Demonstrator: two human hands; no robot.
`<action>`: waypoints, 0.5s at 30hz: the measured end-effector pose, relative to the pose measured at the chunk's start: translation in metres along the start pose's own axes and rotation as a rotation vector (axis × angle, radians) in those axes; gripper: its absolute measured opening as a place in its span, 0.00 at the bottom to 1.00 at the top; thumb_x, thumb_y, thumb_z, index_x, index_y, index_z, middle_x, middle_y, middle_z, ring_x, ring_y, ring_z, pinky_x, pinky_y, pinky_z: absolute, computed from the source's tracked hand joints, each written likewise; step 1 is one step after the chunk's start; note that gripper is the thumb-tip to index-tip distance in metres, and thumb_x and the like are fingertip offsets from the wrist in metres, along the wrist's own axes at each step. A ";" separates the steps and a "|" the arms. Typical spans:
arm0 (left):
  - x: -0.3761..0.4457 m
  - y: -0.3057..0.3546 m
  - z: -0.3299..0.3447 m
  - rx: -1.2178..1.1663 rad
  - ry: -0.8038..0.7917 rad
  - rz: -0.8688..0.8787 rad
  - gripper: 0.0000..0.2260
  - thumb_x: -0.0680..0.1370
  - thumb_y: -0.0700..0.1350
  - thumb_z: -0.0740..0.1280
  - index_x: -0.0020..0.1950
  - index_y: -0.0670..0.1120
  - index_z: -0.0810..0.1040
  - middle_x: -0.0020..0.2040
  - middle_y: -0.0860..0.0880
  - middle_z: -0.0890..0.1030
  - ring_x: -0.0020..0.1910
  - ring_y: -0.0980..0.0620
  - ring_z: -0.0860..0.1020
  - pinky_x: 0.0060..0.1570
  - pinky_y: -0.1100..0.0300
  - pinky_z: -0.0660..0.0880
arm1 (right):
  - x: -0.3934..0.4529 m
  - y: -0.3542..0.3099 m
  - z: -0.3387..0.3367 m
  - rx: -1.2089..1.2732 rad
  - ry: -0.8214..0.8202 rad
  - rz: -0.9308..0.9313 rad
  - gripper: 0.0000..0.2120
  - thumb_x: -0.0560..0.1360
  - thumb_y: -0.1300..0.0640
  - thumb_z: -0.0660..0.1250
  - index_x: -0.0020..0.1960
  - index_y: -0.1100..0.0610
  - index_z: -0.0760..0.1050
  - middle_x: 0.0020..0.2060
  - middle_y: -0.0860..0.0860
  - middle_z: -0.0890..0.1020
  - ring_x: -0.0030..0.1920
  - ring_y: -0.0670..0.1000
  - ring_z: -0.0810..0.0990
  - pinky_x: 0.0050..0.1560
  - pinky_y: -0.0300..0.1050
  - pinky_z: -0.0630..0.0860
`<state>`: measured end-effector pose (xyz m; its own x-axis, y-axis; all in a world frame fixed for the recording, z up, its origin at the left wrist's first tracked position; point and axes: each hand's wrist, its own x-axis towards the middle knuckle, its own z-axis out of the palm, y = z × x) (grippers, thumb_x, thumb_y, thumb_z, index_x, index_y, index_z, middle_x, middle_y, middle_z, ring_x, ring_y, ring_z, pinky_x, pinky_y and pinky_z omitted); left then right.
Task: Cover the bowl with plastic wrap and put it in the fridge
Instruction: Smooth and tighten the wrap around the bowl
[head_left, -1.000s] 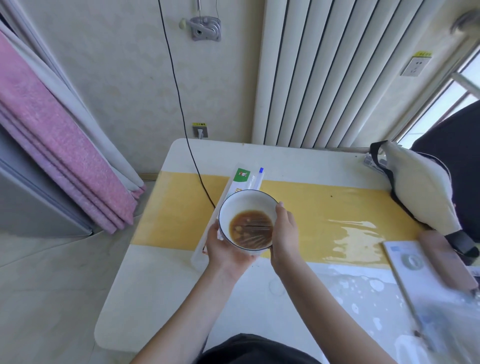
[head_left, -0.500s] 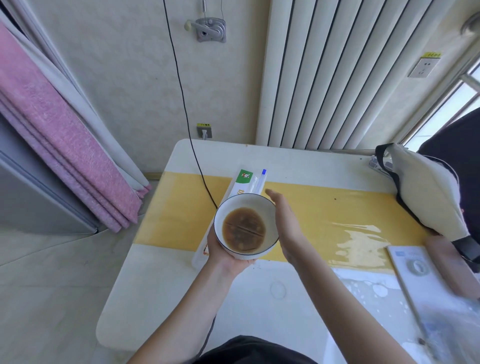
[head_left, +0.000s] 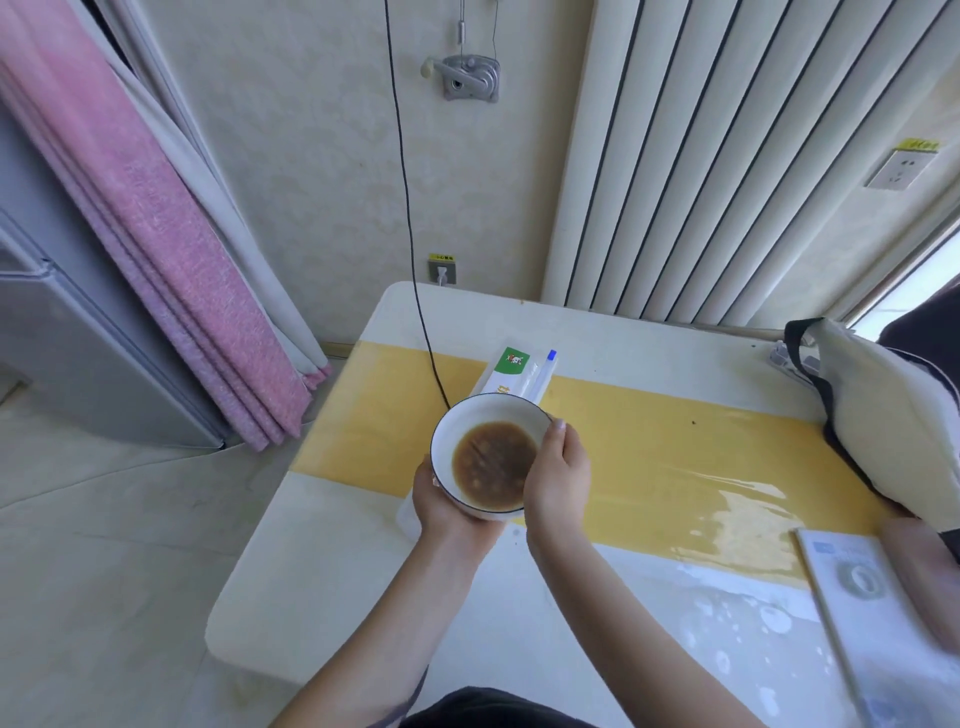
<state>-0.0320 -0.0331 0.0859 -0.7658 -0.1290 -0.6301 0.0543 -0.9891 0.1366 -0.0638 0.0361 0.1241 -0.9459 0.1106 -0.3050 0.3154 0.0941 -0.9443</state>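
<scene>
White round ceramic bowl (head_left: 483, 415) of brown liquid held above cream-and-yellow table (head_left: 675, 452). Left hand (head_left: 441, 506) cups underside; right hand (head_left: 558, 475) curls round rim. Behind bowl: long plastic-wrap box (head_left: 511, 371), green label, writing unreadable, mostly hidden. Wrap over bowl indiscernible.

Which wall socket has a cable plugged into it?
The low socket just above the table's far edge; the black cable runs to it. The upper-right socket is empty.
</scene>
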 end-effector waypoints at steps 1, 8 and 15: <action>-0.001 0.002 -0.001 -0.034 0.016 0.044 0.15 0.75 0.50 0.59 0.52 0.45 0.81 0.48 0.42 0.84 0.54 0.40 0.79 0.51 0.48 0.76 | -0.005 0.001 0.002 0.030 -0.021 0.013 0.17 0.82 0.52 0.50 0.51 0.54 0.77 0.42 0.47 0.80 0.45 0.49 0.76 0.45 0.41 0.71; -0.029 0.033 -0.010 0.016 -0.037 0.034 0.16 0.69 0.49 0.63 0.52 0.45 0.81 0.49 0.40 0.83 0.51 0.38 0.79 0.46 0.47 0.75 | -0.016 -0.004 0.015 -0.005 -0.421 0.039 0.14 0.82 0.50 0.51 0.57 0.45 0.75 0.51 0.41 0.79 0.57 0.47 0.75 0.59 0.43 0.70; -0.038 0.066 -0.031 0.079 -0.048 0.118 0.31 0.74 0.67 0.53 0.64 0.46 0.76 0.62 0.39 0.79 0.57 0.36 0.79 0.55 0.38 0.73 | -0.025 0.002 0.040 -0.004 -0.436 0.059 0.16 0.83 0.52 0.49 0.61 0.53 0.73 0.58 0.50 0.77 0.61 0.52 0.74 0.64 0.48 0.70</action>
<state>0.0203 -0.0956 0.0949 -0.7872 -0.2387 -0.5686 0.0966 -0.9584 0.2685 -0.0427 -0.0065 0.1249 -0.8694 -0.3119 -0.3833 0.3697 0.1043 -0.9233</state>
